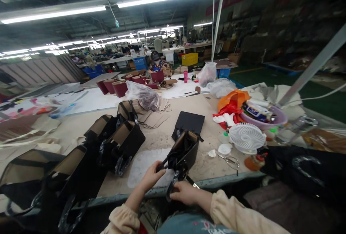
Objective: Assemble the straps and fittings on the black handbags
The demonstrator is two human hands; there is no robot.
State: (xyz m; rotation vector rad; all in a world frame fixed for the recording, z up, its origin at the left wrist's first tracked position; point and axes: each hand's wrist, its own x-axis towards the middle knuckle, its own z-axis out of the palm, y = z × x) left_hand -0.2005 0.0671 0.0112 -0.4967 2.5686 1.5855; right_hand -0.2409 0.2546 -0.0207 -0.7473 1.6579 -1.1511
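Observation:
A black handbag [186, 147] lies open near the table's front edge, its flap [189, 122] spread out behind it. My left hand [151, 177] is closed on a black strap at the bag's near left corner. Just below the bag, my right hand [184, 193] is closed on the strap's lower end, by a metal fitting. Several more black bags [123, 138] lie in a row to the left.
A small white fan [247, 137], scissors [229, 161], a pink basin [270, 117] of supplies and an orange bag [232, 98] sit to the right. Cardboard pieces [156, 113], a clear plastic bag [144, 95] and maroon bags [120, 88] lie further back. Another person sits far behind.

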